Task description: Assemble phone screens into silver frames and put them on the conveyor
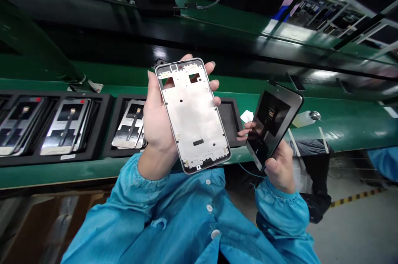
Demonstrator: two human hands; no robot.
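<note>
One long green table [342, 127] runs across the view. On it lie black trays [102, 131] with pale screens [66, 125] stacked in their wells. The well [229, 119] nearest the middle looks bare, though the frame hides part of it. Blue sleeves [130, 197] reach up from below.

The left grip [157, 119] holds a silvery frame [192, 115] in the air above the table's near edge, its flat side toward the camera. Palm and thumb lie along its left long edge and the fingertips curl round the right one, so it is clasped by the rims. The right grip [280, 168] pinches a dark panel [273, 119] by its lower end; the panel is tilted and sits to the right of the frame, apart from it. A small white bottle [306, 119], perhaps a dispenser, lies on the table behind the panel.

The frame is probably light and stiff but thin, weakened by its cut-outs, so the long edges are the safest hold. The panel is likely glass: light, slick, brittle and quick to smudge. It is best taken by its edges, with fingers kept off the faces.
</note>
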